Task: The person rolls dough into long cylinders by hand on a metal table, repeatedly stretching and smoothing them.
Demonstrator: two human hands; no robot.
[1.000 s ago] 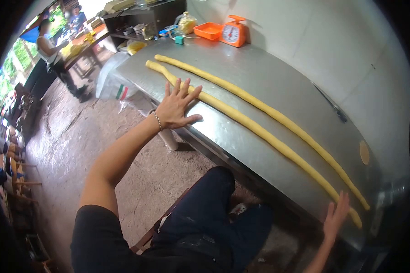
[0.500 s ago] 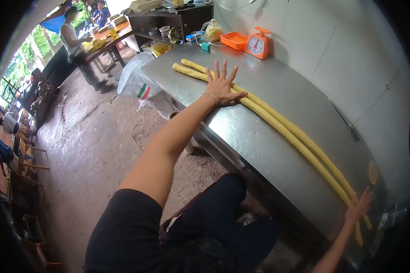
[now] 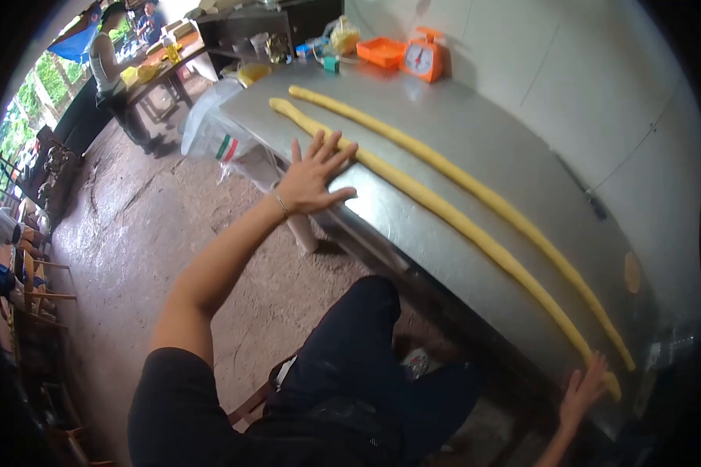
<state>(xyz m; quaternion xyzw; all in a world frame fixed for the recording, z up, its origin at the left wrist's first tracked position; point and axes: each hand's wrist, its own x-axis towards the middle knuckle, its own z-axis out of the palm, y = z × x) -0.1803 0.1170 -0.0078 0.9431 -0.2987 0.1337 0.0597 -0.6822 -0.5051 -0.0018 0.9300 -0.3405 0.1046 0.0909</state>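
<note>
Two long yellow dough ropes (image 3: pixel 463 223) lie lengthwise on the metal table (image 3: pixel 366 201), a gap between them. My left hand (image 3: pixel 313 176) is at the table's front edge, its fingers spread and fingertips on the near rope toward its far end. A thin bracelet circles that wrist. At the lower right, my right hand (image 3: pixel 582 391) has its fingers apart and touches the near rope close to its other end. Neither hand is closed around the dough. The farther rope (image 3: pixel 522 222) has no hand on it.
An orange scale (image 3: pixel 420 59) and orange tray (image 3: pixel 382 52) stand by the wall. A flat round piece (image 3: pixel 632 272) lies at the table's right end. Plastic bags (image 3: pixel 210 124) hang at the far left corner. A person (image 3: pixel 107 66) stands at another table.
The two ropes have moved apart; the near one lies closer to the front edge. Both my hands have come back toward me, and the view has shifted slightly.
</note>
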